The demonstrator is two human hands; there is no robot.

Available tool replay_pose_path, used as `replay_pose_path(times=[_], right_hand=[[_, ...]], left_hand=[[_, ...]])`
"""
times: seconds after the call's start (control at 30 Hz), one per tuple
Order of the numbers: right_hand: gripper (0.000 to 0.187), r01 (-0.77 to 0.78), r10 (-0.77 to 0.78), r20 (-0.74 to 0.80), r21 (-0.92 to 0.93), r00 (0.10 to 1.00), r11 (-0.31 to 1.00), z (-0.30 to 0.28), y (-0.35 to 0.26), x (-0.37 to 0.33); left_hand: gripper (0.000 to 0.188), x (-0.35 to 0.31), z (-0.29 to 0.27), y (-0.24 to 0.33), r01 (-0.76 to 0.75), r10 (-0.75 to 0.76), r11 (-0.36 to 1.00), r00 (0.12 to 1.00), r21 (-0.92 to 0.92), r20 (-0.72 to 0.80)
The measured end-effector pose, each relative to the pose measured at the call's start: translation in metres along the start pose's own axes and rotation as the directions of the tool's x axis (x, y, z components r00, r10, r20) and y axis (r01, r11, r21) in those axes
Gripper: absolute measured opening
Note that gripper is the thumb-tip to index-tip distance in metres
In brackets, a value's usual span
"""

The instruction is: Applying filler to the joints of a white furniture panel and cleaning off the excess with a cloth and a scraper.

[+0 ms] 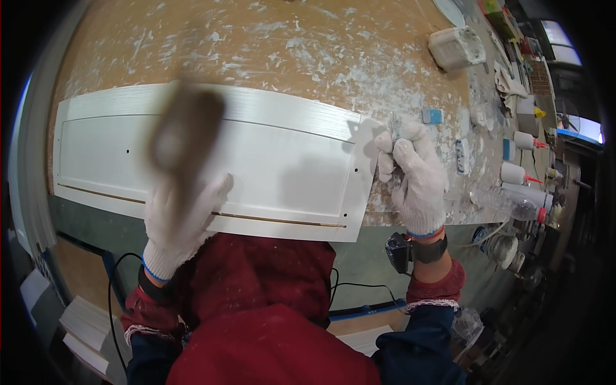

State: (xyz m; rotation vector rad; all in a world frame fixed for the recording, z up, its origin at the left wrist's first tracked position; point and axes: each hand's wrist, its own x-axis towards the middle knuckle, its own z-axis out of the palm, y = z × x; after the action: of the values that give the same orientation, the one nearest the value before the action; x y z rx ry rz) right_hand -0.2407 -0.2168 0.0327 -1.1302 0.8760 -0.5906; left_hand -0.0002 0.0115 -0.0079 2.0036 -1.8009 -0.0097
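Bottle (504, 201), clear and red-capped, lay right of the right grip (420, 183); a blue block (433, 116) and a white tub (457, 49) lay beyond that grip on the white-marked worktop (256, 48). A blurred brown object (185, 131) partly obscured the left grip (162, 224); neither grip's closure could be told. Under the left grip lay a white panel (276, 160), recessed, with a brown groove (282, 220) and dark holes (356, 170).

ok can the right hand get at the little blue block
Probably yes: the little blue block lies just beyond the right hand, with nothing visible standing between them.
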Motion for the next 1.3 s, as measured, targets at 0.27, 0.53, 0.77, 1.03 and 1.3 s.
replay_pose_path(times=[0.27, 0.53, 0.77, 1.03, 1.3], right_hand=[[0.043, -0.006, -0.020, 0.078, 0.312, 0.997, 0.950, 0.027, 0.002, -0.007], [0.048, -0.088, 0.073, 0.070, 0.257, 0.995, 0.962, 0.086, -0.003, -0.039], [0.043, -0.113, 0.092, 0.077, 0.335, 0.993, 0.935, 0.108, 0.006, -0.056], [0.037, -0.101, 0.013, 0.198, 0.442, 0.980, 0.892, 0.077, 0.015, -0.047], [0.030, -0.007, 0.006, 0.182, 0.000, 0.983, 1.000, 0.059, -0.012, -0.042]], left_hand=[[0.050, 0.003, -0.018, 0.009, 0.075, -0.052, 0.977, 0.992, -0.201, 0.118], [0.039, 0.034, -0.022, 0.070, 0.129, -0.091, 0.813, 0.991, -0.567, 0.095], [0.018, 0.048, -0.019, 0.078, 0.618, -0.219, 0.413, 0.781, -0.669, 0.585], [0.023, 0.038, -0.019, 0.064, 0.685, 0.032, -0.108, 0.727, -0.720, 0.686], [0.023, 0.040, -0.027, 0.062, 0.747, 0.073, 0.087, 0.655, -0.659, 0.752]])
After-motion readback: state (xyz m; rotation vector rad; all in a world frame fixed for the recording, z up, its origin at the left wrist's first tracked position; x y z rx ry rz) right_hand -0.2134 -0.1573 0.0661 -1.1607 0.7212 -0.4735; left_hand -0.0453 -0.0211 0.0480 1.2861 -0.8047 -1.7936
